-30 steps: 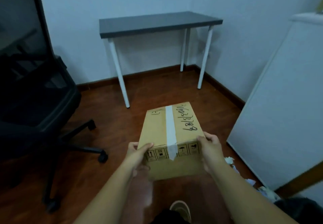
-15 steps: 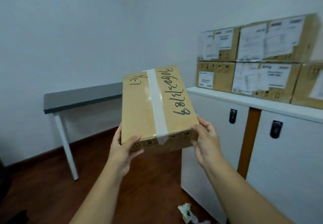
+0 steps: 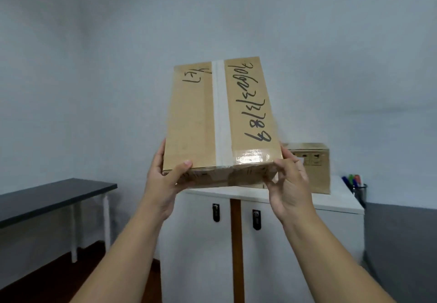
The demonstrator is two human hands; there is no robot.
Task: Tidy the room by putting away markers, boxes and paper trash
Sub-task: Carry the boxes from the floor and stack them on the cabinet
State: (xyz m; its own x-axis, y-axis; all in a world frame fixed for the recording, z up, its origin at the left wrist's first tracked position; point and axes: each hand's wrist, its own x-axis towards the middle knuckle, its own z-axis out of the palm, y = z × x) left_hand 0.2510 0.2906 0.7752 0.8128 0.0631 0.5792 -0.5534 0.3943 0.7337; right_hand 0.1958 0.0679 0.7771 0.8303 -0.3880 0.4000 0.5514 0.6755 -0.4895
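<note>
two hands, left hand (image 3: 163, 184) and right hand (image 3: 289, 184), grip taped box (image 3: 220, 118) above cabinet (image 3: 331, 204) beside another box (image 3: 312, 168).

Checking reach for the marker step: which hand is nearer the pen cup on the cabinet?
Right. The right hand holds the taped box's right corner, on the pen cup's side. The left hand holds the opposite corner, farther away.

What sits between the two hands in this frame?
In the head view, the taped cardboard box sits between the left hand and right hand, gripped at its near corners.
</note>
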